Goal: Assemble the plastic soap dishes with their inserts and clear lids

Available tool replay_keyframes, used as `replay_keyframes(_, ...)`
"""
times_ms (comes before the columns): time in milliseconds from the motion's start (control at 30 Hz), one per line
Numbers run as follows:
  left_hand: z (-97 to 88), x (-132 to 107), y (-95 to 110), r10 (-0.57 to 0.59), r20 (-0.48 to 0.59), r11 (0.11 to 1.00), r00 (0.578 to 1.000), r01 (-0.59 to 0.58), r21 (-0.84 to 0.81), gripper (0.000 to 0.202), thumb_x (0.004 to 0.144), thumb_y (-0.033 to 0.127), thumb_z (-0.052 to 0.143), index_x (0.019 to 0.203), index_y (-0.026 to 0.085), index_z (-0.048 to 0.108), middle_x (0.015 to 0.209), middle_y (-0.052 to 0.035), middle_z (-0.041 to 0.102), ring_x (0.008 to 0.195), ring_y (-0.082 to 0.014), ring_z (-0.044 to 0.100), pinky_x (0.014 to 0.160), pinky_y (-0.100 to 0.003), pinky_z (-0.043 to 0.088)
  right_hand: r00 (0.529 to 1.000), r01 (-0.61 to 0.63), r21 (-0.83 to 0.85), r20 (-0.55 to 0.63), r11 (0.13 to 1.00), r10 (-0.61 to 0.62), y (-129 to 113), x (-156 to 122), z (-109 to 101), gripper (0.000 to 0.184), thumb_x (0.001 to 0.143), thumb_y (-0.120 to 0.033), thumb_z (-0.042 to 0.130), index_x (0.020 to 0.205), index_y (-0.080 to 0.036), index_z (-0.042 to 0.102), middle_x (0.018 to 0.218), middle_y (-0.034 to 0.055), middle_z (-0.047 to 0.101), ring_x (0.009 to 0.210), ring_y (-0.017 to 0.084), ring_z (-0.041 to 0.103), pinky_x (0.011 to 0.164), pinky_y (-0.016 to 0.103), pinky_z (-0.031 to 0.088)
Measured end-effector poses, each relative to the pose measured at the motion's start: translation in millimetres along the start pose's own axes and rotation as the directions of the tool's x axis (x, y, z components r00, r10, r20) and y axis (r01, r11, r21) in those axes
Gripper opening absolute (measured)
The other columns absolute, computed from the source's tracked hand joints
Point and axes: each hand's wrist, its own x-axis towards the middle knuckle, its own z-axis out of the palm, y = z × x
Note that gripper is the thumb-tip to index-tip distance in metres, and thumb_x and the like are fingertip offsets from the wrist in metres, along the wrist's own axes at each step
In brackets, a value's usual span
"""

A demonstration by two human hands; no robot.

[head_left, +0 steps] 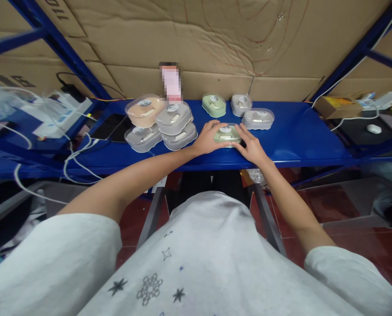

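The left hand (208,138) and the right hand (252,148), equally near, are clasping with slightly spread fingers a pale-green oval clear-lidded plastic box (227,136), its long axis running between them, while a second green box (213,105) is standing beyond the fingers, five similar grey boxes (258,119) left and beyond-right, one peach-coloured box (144,112) left.

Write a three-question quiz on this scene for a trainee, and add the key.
1. What colour is the box between the left hand and the right hand?
2. True or false: the peach box sits on top of a grey box.
3. What stands behind the blue table?
A) a glass window
B) cardboard
C) a red curtain

Key: 1. Light green; 2. True; 3. B
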Motion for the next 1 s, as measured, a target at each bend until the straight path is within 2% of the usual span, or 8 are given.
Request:
replay_keyframes(200, 1.8, 0.9, -2.5, -0.01, -0.007, 1.0, 1.0, 0.01, -0.026, 0.084, 0.077, 0.072, 0.083, 0.145, 0.029, 0.06, 0.139, -0.0105, 0.054, 0.136, -0.0314, 0.055, 0.122, -0.05, 0.04, 1.0, -0.005, 0.062, 0.006, 0.998, 0.005, 5.2, 3.7, -2.1, 0.086, 0.096, -0.081, 0.053, 0.164, -0.029, 0.046, 0.171, 0.0067, 0.041, 0.16, 0.034, 0.033, 0.133, 0.054, 0.029)
replay_keyframes(300, 1.8, 1.4, -2.4, -0.003, -0.013, 0.999, 1.0, 0.003, -0.041, 0.084, 0.077, 0.069, 0.085, 0.145, 0.028, 0.058, 0.139, -0.0105, 0.053, 0.136, -0.0298, 0.056, 0.123, -0.048, 0.041, 0.998, -0.063, 0.185, 0.02, 0.981, 0.06, 15.9, 8.7, -0.5, 0.089, 0.093, -0.085, 0.054, 0.162, -0.029, 0.049, 0.17, 0.007, 0.042, 0.161, 0.033, 0.034, 0.131, 0.054, 0.032)
replay_keyframes(433, 1.1, 3.3, -2.9, 0.003, -0.009, 0.999, 1.0, -0.003, -0.047, 0.087, 0.076, 0.066, 0.087, 0.148, 0.028, 0.055, 0.146, -0.012, 0.051, 0.143, -0.0318, 0.051, 0.125, -0.05, 0.039, 0.987, -0.162, 0.333, 0.06, 0.929, 0.151, 25.9, 15.5, 1.7, 0.089, 0.097, -0.085, 0.043, 0.168, -0.033, 0.034, 0.174, 0.0032, 0.035, 0.16, 0.03, 0.037, 0.131, 0.055, 0.033)
replay_keyframes(500, 0.4, 3.9, -2.9, 0.011, 0.008, 0.999, 1.0, -0.01, -0.05, 0.087, 0.076, 0.065, 0.087, 0.148, 0.027, 0.055, 0.146, -0.0121, 0.053, 0.143, -0.0319, 0.051, 0.124, -0.05, 0.04, 0.988, -0.154, 0.3, 0.07, 0.941, 0.14, 24.7, 16.4, 2.0, 0.087, 0.098, -0.084, 0.044, 0.168, -0.035, 0.034, 0.176, 0.0017, 0.032, 0.163, 0.029, 0.03, 0.133, 0.055, 0.027)
replay_keyframes(600, -1.1, 3.0, -1.1, 0.022, 0.028, 0.998, 0.999, -0.02, -0.051, 0.084, 0.077, 0.064, 0.087, 0.146, 0.028, 0.057, 0.138, -0.0102, 0.057, 0.137, -0.0298, 0.056, 0.12, -0.048, 0.045, 0.992, -0.092, 0.198, 0.102, 0.976, 0.073, 17.2, 14.4, 1.4, 0.079, 0.101, -0.081, 0.043, 0.165, -0.034, 0.042, 0.174, 0.0022, 0.035, 0.166, 0.028, 0.018, 0.135, 0.055, 0.018)
replay_keyframes(733, -2.4, -1.3, 4.3, 0.024, 0.015, 0.999, 1.0, -0.023, -0.03, 0.08, 0.078, 0.062, 0.087, 0.144, 0.028, 0.058, 0.133, -0.0089, 0.057, 0.131, -0.0282, 0.059, 0.118, -0.047, 0.046, 0.993, -0.029, 0.133, 0.121, 0.991, 0.013, 8.3, 9.4, 0.1, 0.076, 0.105, -0.077, 0.034, 0.166, -0.032, 0.04, 0.176, 0.0044, 0.031, 0.166, 0.028, 0.016, 0.134, 0.055, 0.02)
replay_keyframes(833, -2.1, -4.8, 8.2, 0.019, 0.01, 1.0, 1.0, -0.019, -0.003, 0.079, 0.078, 0.063, 0.086, 0.143, 0.026, 0.06, 0.134, -0.0103, 0.056, 0.13, -0.0298, 0.058, 0.117, -0.048, 0.047, 0.993, 0.02, 0.101, 0.11, 0.995, -0.032, 7.0, 9.4, -1.8, 0.077, 0.104, -0.077, 0.038, 0.165, -0.029, 0.042, 0.174, 0.0086, 0.035, 0.165, 0.03, 0.022, 0.133, 0.056, 0.024)
replay_keyframes(1000, -2.7, -9.4, 12.5, 0.019, 0.022, 0.999, 1.0, -0.019, 0.026, 0.076, 0.08, 0.066, 0.084, 0.141, 0.026, 0.061, 0.138, -0.0105, 0.054, 0.132, -0.0313, 0.057, 0.119, -0.05, 0.045, 0.993, 0.097, 0.102, 0.057, 0.99, -0.103, 10.0, 29.4, -9.6, 0.066, 0.102, -0.077, 0.044, 0.142, -0.029, 0.062, 0.143, 0.0118, 0.062, 0.139, 0.032, 0.055, 0.122, 0.056, 0.042)
